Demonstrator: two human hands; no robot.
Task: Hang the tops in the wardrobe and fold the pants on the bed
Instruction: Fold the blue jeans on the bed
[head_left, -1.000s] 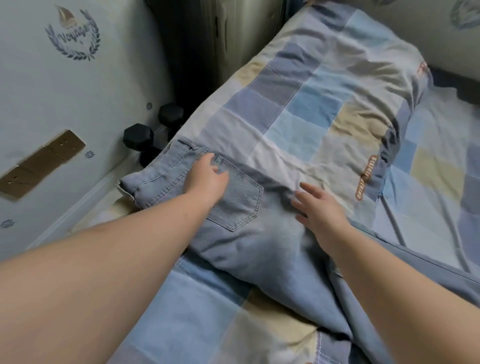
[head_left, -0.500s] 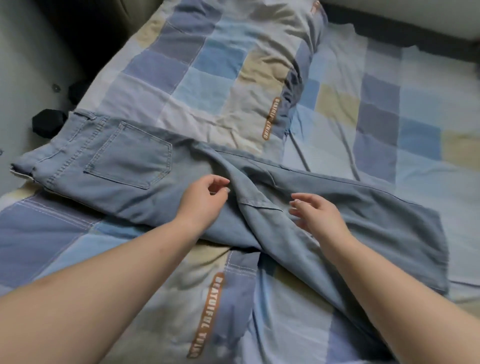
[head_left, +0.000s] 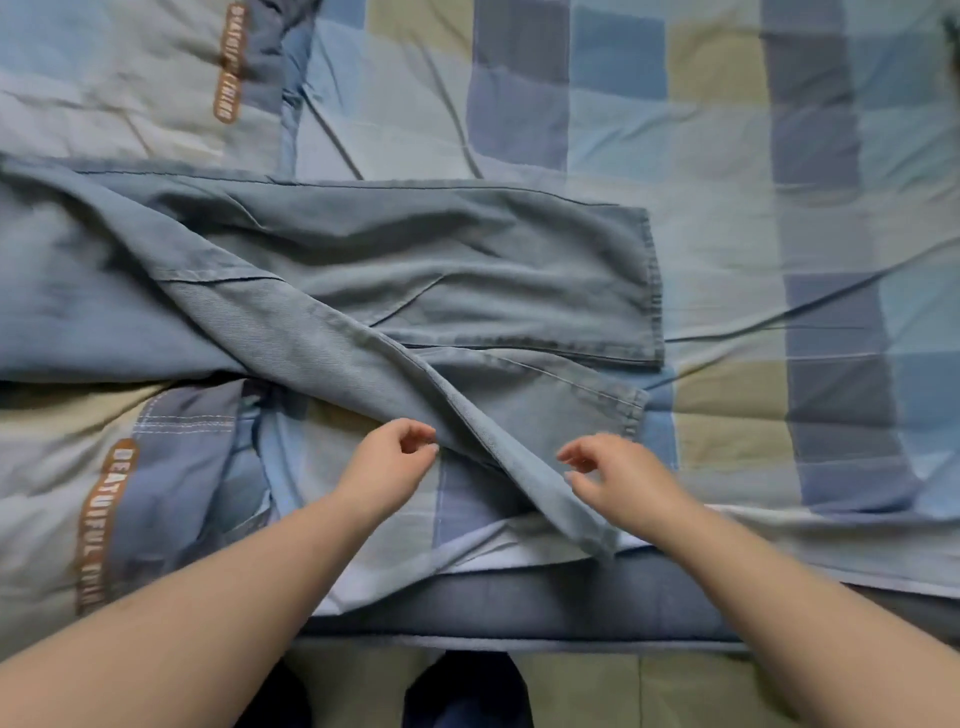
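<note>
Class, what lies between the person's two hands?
In the head view, a twisted jeans leg crosses diagonally between the left hand and right hand.

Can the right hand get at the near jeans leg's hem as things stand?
Probably yes. The right hand hovers with loosely curled fingers just below the near leg's hem, holding nothing; only bare checked bedsheet and denim lie between, nothing covering the hem.

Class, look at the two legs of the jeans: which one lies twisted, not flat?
The near leg, by both hands: it lies twisted with a raised diagonal fold. The far leg lies nearly flat.
</note>
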